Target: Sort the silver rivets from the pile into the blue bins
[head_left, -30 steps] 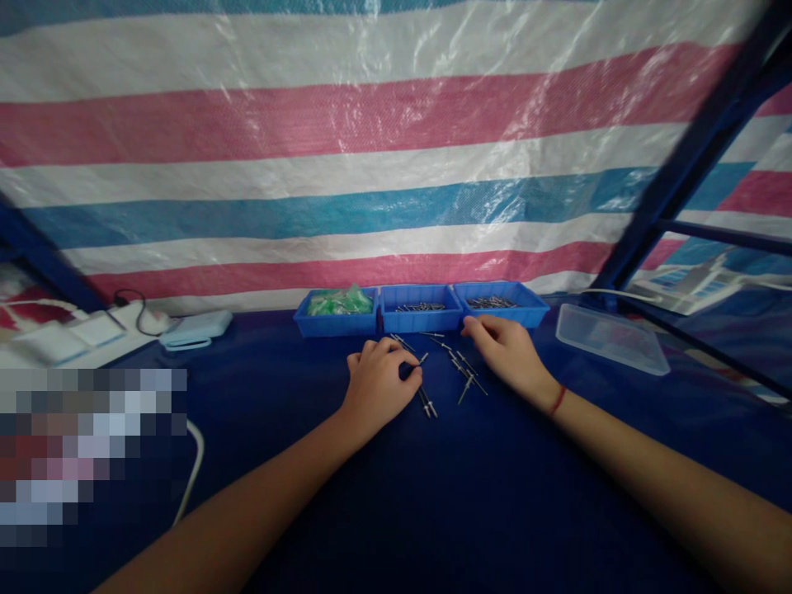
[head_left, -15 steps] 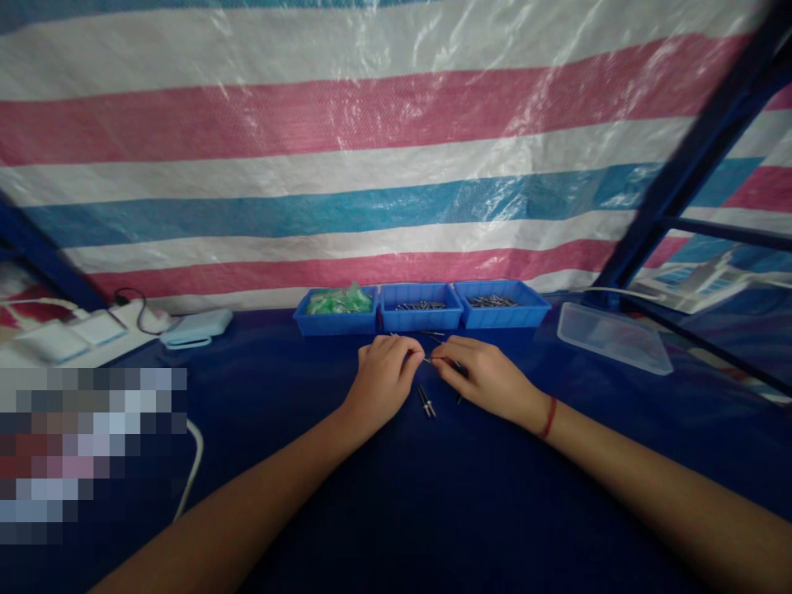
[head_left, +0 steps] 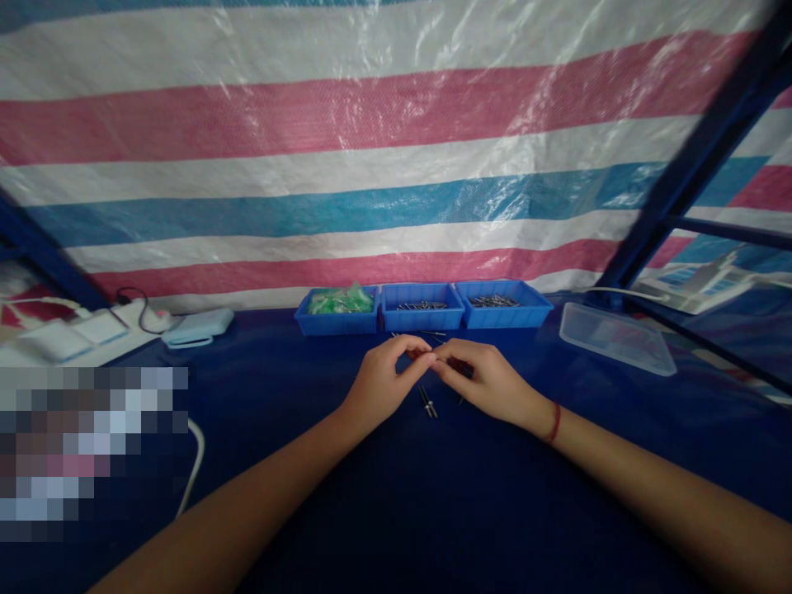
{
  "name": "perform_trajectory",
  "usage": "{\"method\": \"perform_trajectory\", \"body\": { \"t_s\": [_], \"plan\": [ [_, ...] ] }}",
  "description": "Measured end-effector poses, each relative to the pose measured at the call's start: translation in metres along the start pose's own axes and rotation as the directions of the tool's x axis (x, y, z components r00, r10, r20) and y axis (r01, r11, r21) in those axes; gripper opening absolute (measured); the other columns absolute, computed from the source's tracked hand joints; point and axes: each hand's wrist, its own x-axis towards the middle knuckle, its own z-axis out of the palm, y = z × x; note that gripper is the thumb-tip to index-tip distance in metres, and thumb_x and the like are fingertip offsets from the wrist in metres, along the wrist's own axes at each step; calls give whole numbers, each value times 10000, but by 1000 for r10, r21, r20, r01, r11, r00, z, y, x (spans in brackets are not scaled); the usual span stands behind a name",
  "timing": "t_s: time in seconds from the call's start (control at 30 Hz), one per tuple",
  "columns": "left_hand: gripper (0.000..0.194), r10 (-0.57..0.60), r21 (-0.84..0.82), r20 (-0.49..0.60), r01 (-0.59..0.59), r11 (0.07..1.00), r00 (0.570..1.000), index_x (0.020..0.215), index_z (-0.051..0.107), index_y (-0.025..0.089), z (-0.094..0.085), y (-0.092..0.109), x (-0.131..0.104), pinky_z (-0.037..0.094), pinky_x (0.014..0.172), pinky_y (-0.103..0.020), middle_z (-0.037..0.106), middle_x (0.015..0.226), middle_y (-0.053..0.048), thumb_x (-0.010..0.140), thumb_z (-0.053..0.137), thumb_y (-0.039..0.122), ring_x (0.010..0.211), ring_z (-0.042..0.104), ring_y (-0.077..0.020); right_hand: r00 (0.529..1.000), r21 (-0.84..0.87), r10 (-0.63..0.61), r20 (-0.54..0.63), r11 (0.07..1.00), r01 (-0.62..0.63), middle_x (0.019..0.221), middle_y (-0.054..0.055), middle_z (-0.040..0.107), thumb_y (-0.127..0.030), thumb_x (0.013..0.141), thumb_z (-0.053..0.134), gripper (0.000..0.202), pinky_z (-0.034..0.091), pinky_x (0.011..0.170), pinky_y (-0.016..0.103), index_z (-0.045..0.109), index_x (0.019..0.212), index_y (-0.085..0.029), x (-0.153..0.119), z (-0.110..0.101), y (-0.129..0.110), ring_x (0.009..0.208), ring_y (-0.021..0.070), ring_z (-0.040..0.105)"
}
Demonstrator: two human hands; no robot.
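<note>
My left hand (head_left: pixel 387 375) and my right hand (head_left: pixel 486 375) meet fingertip to fingertip above the dark blue table, both in a closed pinch. What sits between the fingertips is too small and too covered to make out. Just below them lie a few slim dark rods with silver ends (head_left: pixel 427 403), close together on the tabletop. Beyond the fingers are more thin metal rods (head_left: pixel 433 333), partly hidden by my hands. A red cord circles my right wrist.
Three blue bins stand in a row at the back: one with green plastic bags (head_left: pixel 340 300), two with small metal parts (head_left: pixel 421 305) (head_left: pixel 495 300). A clear plastic lid (head_left: pixel 619 338) lies right. Left are a light blue case (head_left: pixel 196 327), power strip (head_left: pixel 92 330) and white cable (head_left: pixel 196 462).
The fingertips of my two hands have come together. A thin silver piece that showed between them is now covered. My left fingers have shifted slightly right; the rods on the table stay put.
</note>
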Motion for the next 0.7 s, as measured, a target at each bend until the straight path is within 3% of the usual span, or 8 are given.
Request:
{"method": "perform_trajectory", "body": {
  "t_s": [0.37,0.7],
  "plan": [
    [68,20,-17,-39,-21,1000,999,852,628,190,0,-1,0,482,735,-259,674,826,-2,824,568,207,764,611,-132,996,-39,-79,-27,996,78,798,23,642,-203,854,518,111,436,746,320,626,830,-198,2,1,4,755,150,565],
    [80,63,57,-94,-57,997,994,902,611,185,1,-7,0,463,789,-291,657,883,-19,845,556,200,841,602,-149,977,3,25,-212,1000,-25,746,6,621,-174,801,566,47,444,621,265,607,799,-197,2,2,5,672,131,560]
  ]
}}
